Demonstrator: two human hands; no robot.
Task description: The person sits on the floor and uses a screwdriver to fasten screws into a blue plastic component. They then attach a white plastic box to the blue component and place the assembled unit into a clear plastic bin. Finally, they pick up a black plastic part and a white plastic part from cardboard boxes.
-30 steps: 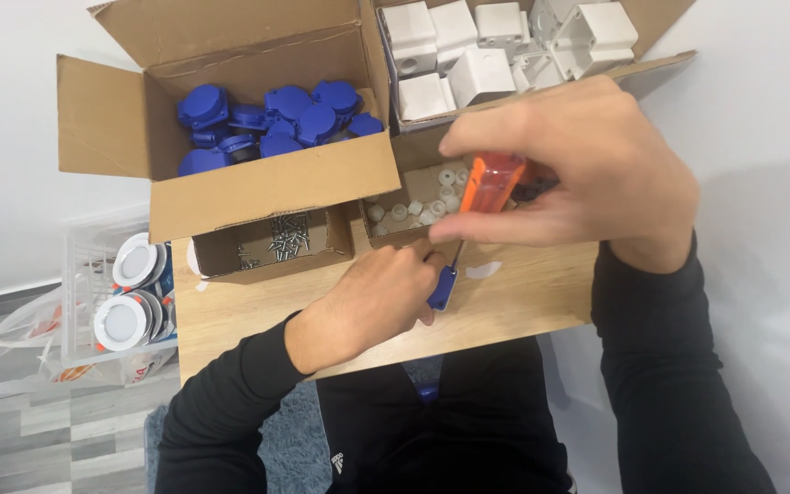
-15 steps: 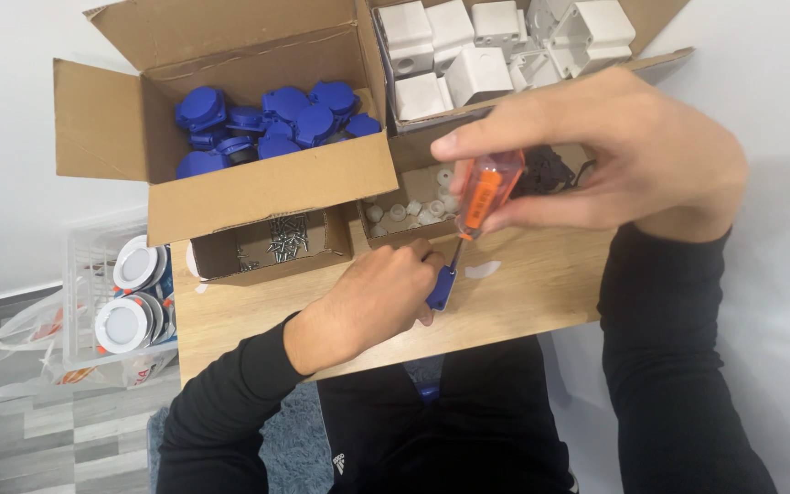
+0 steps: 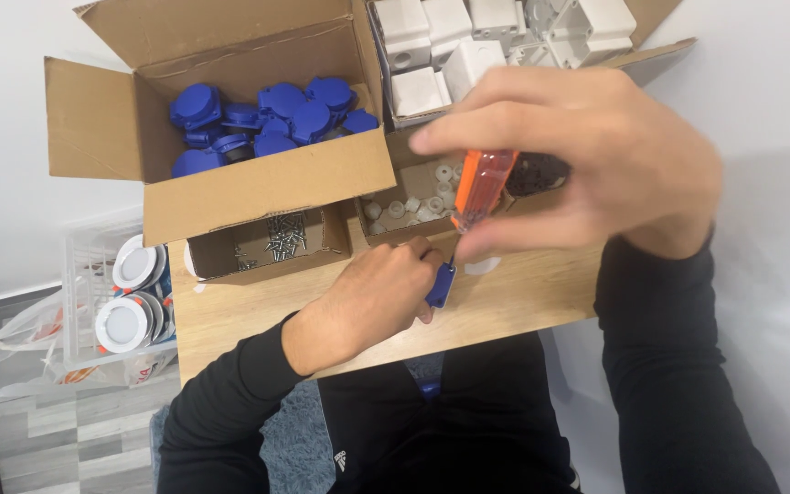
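Right hand [image 3: 596, 169] pinches orange screwdriver [image 3: 482, 187] — shaft angled down-left onto blue part [image 3: 440, 285] clamped in left hand [image 3: 381, 293], directly below.

The scene is bright and evenly lit, with soft light and only weak shadows on the desk [image 3: 523, 302]. The right hand [image 3: 587, 165] is close to the camera and blurred, its fingers [image 3: 468, 133] smeared. No strong glare shows; the white walls look slightly washed.

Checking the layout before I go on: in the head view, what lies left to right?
Clear bin of round white parts → box of blue caps → left hand → orange-handled screwdriver → right hand.
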